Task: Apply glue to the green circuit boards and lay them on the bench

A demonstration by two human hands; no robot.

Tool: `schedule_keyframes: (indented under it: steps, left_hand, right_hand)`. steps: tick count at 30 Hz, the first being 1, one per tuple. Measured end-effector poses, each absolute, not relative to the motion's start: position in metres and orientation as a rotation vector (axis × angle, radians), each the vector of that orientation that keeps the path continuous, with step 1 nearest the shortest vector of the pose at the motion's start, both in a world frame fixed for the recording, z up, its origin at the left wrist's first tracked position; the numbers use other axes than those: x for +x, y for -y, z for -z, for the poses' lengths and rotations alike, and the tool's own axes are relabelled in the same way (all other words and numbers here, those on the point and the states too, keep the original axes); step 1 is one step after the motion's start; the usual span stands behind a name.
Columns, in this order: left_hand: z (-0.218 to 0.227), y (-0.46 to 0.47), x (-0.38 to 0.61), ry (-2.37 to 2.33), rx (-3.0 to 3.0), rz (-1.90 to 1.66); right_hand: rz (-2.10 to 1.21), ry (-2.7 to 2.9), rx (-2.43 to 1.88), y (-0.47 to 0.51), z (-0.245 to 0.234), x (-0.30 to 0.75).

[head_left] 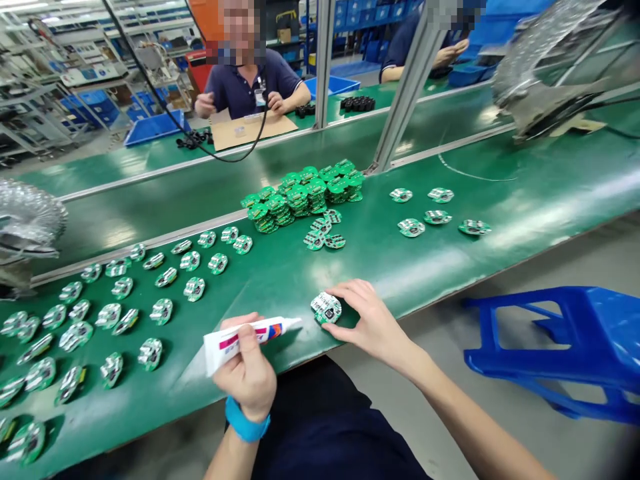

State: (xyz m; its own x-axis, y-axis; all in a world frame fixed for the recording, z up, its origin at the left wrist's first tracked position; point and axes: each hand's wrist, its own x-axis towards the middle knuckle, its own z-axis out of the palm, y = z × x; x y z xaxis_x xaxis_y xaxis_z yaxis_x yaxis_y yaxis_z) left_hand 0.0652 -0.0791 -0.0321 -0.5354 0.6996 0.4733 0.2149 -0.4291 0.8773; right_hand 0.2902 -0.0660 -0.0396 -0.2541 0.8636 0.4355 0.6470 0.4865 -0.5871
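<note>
My left hand (249,373) is closed round a white glue tube (245,337) with red and blue print, its nozzle pointing right. My right hand (367,320) rests on the green bench near its front edge, fingers pinching a small round green circuit board (327,309). The nozzle tip stops a little short of that board. A heap of stacked green boards (303,193) lies further back at the middle. Several single boards (120,307) are spread over the bench to the left.
More loose boards (437,217) lie to the right. A blue plastic stool (560,347) stands beside me on the right. Across the green bench (525,193) a person in a dark polo (245,87) sits at a cardboard sheet. Silver ducting (27,223) hangs at left, a metal post (405,93) rises behind.
</note>
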Motion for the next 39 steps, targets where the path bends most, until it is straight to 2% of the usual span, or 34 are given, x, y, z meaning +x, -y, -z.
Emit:
schedule_keyframes:
  steps: [17,39]
  left_hand:
    - [0.031,0.086,0.064,-1.397,1.649,-1.947]
    - [0.030,0.076,0.056,-1.459,1.625,-2.045]
  right_hand:
    - [-0.430,2.136,-1.120,0.073,0.028,0.266]
    - [-0.409,2.128,-1.044,0.079,0.021,0.265]
